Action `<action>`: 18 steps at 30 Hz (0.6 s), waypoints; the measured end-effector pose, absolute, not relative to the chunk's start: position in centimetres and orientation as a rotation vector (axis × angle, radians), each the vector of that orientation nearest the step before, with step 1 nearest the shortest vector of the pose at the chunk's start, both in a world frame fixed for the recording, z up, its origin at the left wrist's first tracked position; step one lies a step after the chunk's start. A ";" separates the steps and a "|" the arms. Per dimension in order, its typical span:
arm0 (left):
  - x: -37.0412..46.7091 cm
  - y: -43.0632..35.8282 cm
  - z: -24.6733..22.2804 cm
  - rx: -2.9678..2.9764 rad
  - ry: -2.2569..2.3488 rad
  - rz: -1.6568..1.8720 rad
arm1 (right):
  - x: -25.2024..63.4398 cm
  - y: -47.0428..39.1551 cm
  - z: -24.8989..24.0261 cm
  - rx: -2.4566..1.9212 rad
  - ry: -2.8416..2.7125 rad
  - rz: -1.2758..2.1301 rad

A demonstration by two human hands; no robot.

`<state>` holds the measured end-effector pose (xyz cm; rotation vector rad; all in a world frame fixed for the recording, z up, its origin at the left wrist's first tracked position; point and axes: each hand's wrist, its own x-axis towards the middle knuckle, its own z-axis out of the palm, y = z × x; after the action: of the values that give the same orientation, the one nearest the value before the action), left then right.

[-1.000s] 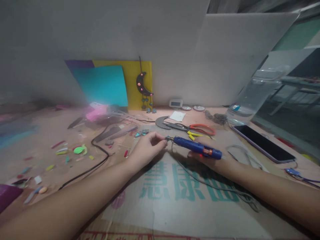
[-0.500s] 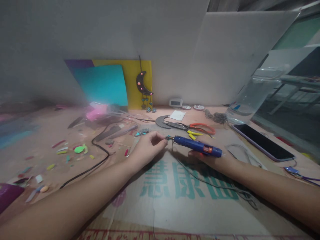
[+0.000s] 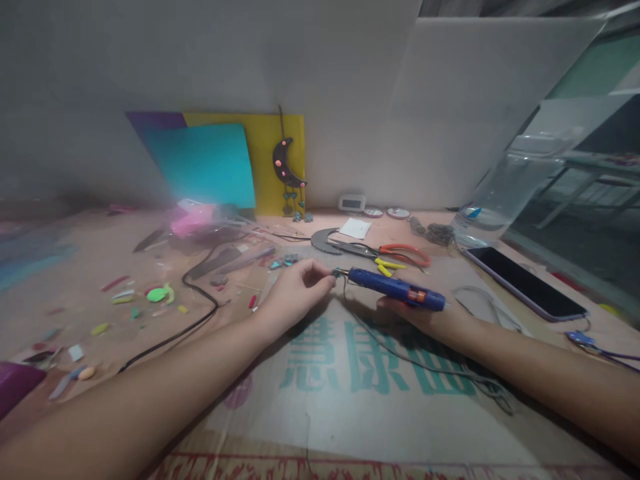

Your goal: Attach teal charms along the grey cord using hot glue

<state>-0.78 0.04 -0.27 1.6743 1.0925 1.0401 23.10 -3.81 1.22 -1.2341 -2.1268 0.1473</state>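
Note:
Near the middle, my left hand (image 3: 300,293) pinches a small teal piece (image 3: 337,273) between thumb and forefinger. A thin grey cord (image 3: 373,338) hangs from beside the piece and trails right over the cardboard. My right hand (image 3: 425,317) is wrapped round a blue glue gun (image 3: 395,287), which lies nearly level and points left. Its metal nozzle is at the teal piece; whether they touch is too small to tell. More teal pieces (image 3: 284,262) lie just behind my left hand.
Orange-handled scissors (image 3: 405,255) and a grey crescent (image 3: 325,241) lie behind the gun. A phone (image 3: 525,283) and a clear bottle (image 3: 493,193) stand at the right. Clay scraps (image 3: 157,294) and a black cable (image 3: 200,325) spread leftward. A dark moon ornament (image 3: 283,163) hangs against yellow card.
The view has shifted slightly. Both hands keep nearly the same places and grips, with the nozzle still at the teal piece.

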 end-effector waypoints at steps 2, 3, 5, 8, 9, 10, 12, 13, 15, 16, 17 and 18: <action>-0.8 0.0 -0.3 1.682 1.092 1.037 | 23.1 -3.8 1.2 -1.235 -2.132 0.111; -0.8 0.0 -0.3 1.686 1.094 1.036 | 23.2 -3.8 1.2 -1.232 -2.144 0.104; -0.8 0.1 -0.3 1.691 1.092 1.037 | 23.3 -3.8 1.1 -1.218 -2.163 0.114; -0.8 0.1 -0.3 1.701 1.088 1.037 | 23.4 -3.7 1.0 -1.228 -2.166 0.138; -0.9 0.1 -0.3 1.704 1.086 1.037 | 23.4 -3.7 1.0 -1.234 -2.167 0.140; -0.9 0.1 -0.4 1.706 1.087 1.038 | 23.4 -3.7 0.9 -1.233 -2.167 0.137; -0.9 0.1 -0.4 1.714 1.085 1.037 | 23.4 -3.7 0.9 -1.234 -2.167 0.126; -0.9 0.2 -0.5 1.720 1.081 1.037 | 23.4 -3.7 0.9 -1.235 -2.167 0.123; -0.9 0.2 -0.5 1.726 1.075 1.034 | 23.4 -3.7 1.0 -1.241 -2.169 0.127; -0.9 0.3 -0.6 1.726 1.074 1.033 | 23.4 -3.8 1.0 -1.243 -2.170 0.130; -0.9 0.3 -0.6 1.724 1.074 1.033 | 23.4 -3.8 1.0 -1.245 -2.170 0.131; -0.9 0.3 -0.6 1.720 1.078 1.034 | 23.4 -3.8 1.0 -1.246 -2.168 0.125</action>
<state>-0.95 0.32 -0.63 1.7199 1.0784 1.0345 23.41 -3.77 1.00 -1.2461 -2.1679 0.1253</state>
